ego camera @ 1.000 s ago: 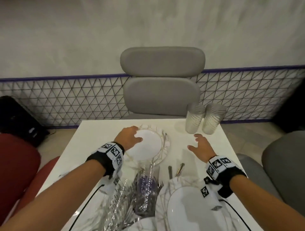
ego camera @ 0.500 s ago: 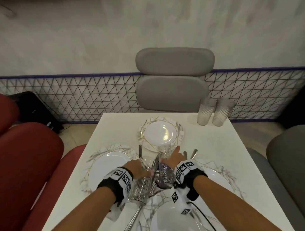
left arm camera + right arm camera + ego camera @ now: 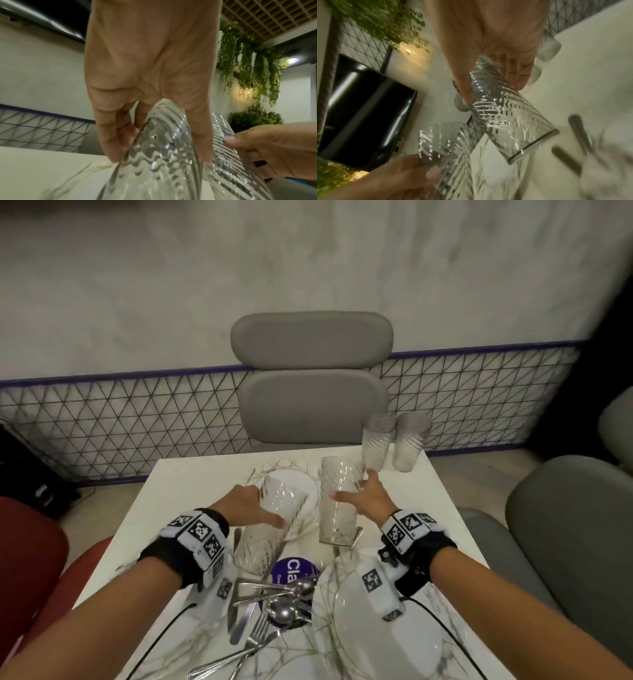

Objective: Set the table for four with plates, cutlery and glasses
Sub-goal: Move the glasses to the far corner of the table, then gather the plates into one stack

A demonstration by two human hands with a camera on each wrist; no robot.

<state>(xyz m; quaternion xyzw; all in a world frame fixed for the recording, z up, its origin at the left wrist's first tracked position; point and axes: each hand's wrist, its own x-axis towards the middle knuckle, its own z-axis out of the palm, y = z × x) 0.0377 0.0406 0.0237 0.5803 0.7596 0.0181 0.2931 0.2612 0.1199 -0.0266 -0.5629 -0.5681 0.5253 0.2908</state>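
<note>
While lifted, ribbed glass [image 3: 337,501] within right hand [image 3: 368,501]

**Two ribbed glasses held over the surface**

The right hand [image 3: 496,44] grips a ribbed glass [image 3: 510,116], thumb on one side, fingers on the other. The left hand [image 3: 392,178] holds a second ribbed glass [image 3: 447,155] just beside it. Blurred cutlery handles [image 3: 580,131] lie on the pale surface [image 3: 590,81].

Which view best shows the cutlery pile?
Head view: the cutlery pile lies in full sight, spoons, knife and forks between the near plates. Right wrist shows only blurred dark handles beside the right hand's glass. Left wrist shows none.
</note>
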